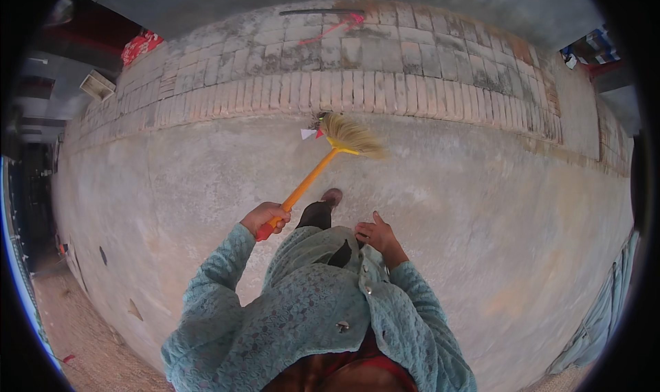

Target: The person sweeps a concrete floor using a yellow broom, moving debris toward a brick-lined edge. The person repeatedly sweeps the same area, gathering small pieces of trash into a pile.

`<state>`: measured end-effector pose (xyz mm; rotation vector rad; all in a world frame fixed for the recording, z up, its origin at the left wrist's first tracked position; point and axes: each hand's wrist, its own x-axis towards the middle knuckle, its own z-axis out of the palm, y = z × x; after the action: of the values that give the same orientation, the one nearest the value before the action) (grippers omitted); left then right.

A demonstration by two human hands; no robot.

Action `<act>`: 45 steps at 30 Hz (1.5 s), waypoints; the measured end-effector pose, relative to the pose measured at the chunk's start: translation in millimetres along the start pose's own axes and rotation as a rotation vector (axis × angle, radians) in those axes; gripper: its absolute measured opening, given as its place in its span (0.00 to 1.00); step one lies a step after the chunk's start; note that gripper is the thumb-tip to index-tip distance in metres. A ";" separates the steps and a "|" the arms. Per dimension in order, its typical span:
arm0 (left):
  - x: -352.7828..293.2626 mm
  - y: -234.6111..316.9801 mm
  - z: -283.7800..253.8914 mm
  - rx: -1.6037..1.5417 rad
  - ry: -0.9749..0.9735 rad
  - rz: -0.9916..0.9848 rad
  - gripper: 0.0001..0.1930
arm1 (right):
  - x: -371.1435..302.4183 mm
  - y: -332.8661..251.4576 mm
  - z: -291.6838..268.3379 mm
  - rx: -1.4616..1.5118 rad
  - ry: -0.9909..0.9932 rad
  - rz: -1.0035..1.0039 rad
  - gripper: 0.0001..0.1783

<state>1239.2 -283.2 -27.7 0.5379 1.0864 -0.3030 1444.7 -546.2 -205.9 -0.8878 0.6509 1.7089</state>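
My left hand (265,217) is wrapped round the lower end of an orange broom handle. The broom (311,177) slants away to the upper right, and its fan of pale bristles (349,136) rests against the concrete floor, blurred at the right tip. Beside the bristles' left edge lies a small heap of litter (315,127) with white, red and dark bits. My right hand (378,235) is held in front of my body, fingers apart, with nothing in it. My shoe (333,197) shows between the two hands.
Past the litter, a row of bricks (344,92) borders a brick-paved strip. A dark rod (322,11) and pink strands (352,21) lie on that paving. A pale box (97,86) and red cloth (141,47) are at the far left; blue-grey cloth (597,323) hangs at right.
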 end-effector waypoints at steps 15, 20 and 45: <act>-8.1 -8.3 13.3 0.128 -0.230 -0.027 0.18 | -19.1 32.3 -53.6 -0.001 0.142 -0.171 0.22; 74.3 -16.5 16.6 0.143 -0.152 -0.038 0.09 | -34.4 27.0 -36.5 -0.077 0.192 -0.128 0.19; -121.4 -77.6 -12.8 0.030 0.205 0.102 0.20 | -23.3 34.3 -65.8 -0.088 0.144 -0.187 0.20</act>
<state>1138.1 -344.0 56.0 0.6593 1.2493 -0.1773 1432.0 -620.6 -224.8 -1.1069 0.5724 1.5252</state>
